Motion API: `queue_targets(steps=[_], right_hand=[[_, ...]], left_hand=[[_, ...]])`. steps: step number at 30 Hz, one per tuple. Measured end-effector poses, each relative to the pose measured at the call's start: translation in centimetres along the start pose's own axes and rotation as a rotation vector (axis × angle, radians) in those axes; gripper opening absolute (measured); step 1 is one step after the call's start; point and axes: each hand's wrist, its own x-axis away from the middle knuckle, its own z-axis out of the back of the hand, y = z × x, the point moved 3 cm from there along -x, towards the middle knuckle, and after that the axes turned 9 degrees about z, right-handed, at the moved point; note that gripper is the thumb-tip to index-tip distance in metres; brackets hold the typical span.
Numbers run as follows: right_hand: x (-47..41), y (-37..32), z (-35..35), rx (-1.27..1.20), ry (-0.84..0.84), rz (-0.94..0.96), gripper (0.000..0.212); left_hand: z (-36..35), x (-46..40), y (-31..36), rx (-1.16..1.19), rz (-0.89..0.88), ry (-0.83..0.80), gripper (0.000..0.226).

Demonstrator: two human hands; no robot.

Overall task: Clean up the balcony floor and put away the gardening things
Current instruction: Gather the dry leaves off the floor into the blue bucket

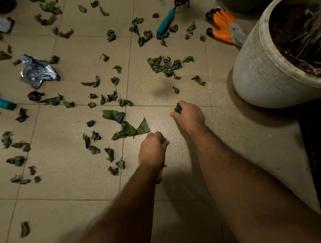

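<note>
Early stage. Left hand [153,150] and right hand [188,116] each curl fingers round dry leaves [164,65]; most leaves, hand rake [165,21], gloves [223,26], foil wrapper [36,71] remain on floor [77,211].

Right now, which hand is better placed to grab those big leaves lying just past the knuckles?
Probably the left hand. It sits right beside the big leaves, nearly touching them, while the right hand lies farther off toward the white pot. Both hands already grip leaf scraps, so room is limited.
</note>
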Motion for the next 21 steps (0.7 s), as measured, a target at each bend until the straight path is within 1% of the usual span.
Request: queue_targets(steps=[2,3,4,6,7,9,10,12,14,16,18,19,21], right_hand=[[0.4,-0.1,0.1,-0.111,-0.012,-0.019,0.020],[0.7,-0.1,0.2,-0.250,-0.011,-0.054,0.021],[1.3,-0.2,0.5,-0.465,-0.006,-0.132,0.021],[2.6,-0.6,1.1,-0.953,-0.008,-0.346,0.019],[3.4,-0.8,1.3,-1.125,-0.020,-0.427,0.017],[4.9,-1.4,1.7,-1.297,-0.072,-0.496,0.015],[5.6,-1.6,1.7,-1.348,-0.094,-0.512,0.015],[7.5,-2.0,1.6,-1.452,-0.115,-0.567,0.018],[9.2,-2.1,1.2,-1.538,-0.117,-0.633,0.021],[10.5,-2.1,0.6,-1.576,-0.142,-0.667,0.024],[11.5,-2.3,0.1,-1.537,-0.206,-0.652,0.029],[11.9,-2.5,0.0,-1.465,-0.241,-0.627,0.030],[12.5,-3.1,0.2,-1.205,-0.319,-0.527,0.025]], left_hand=[[0.2,0.4,0.3,0.036,0.012,0.013,0.015],[0.6,0.7,0.5,0.079,0.036,0.026,0.014],[1.1,1.0,0.4,0.148,0.077,0.041,0.013],[2.4,1.8,-0.2,0.326,0.205,0.080,0.009],[3.2,2.4,-0.6,0.435,0.274,0.098,0.007],[4.5,3.5,-1.3,0.697,0.381,0.092,0.008],[5.2,4.1,-1.8,0.817,0.430,0.070,0.010],[6.0,5.1,-3.2,0.957,0.511,0.030,0.015],[6.0,6.2,-5.1,0.965,0.581,0.032,0.017],[5.6,7.3,-7.2,0.845,0.646,0.050,0.015],[4.9,8.7,-8.6,0.691,0.684,0.046,0.014],[4.6,9.2,-8.9,0.602,0.683,0.043,0.014],[4.5,9.7,-8.7,0.481,0.633,0.053,0.020]])
